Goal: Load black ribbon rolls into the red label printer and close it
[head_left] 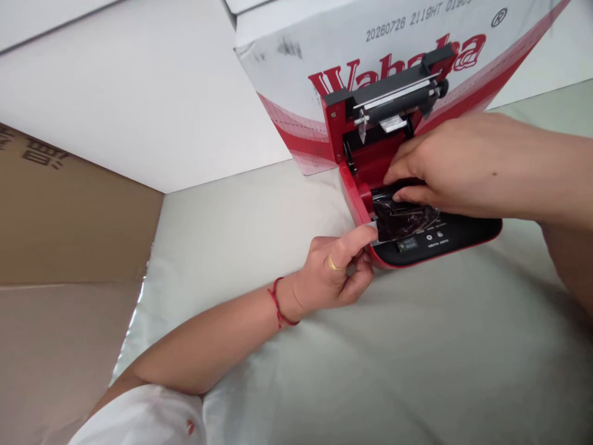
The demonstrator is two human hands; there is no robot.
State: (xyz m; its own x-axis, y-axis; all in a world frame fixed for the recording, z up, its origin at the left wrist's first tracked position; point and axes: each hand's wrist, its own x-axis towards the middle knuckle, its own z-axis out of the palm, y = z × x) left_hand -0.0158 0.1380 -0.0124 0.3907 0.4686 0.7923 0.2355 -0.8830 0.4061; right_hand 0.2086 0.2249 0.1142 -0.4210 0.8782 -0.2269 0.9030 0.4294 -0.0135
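One brown cardboard box fills the far left, beside a pale green cloth. Next comes the left hand, index fingertip on a pale strip at the left end of crinkled dark film, remaining fingers curled; whether it pinches the strip I cannot tell. The film lies in the open red machine, its lid upright before a white-and-red carton. Furthest right, the right hand reaches inside, fingers bent over the film, their grip unclear
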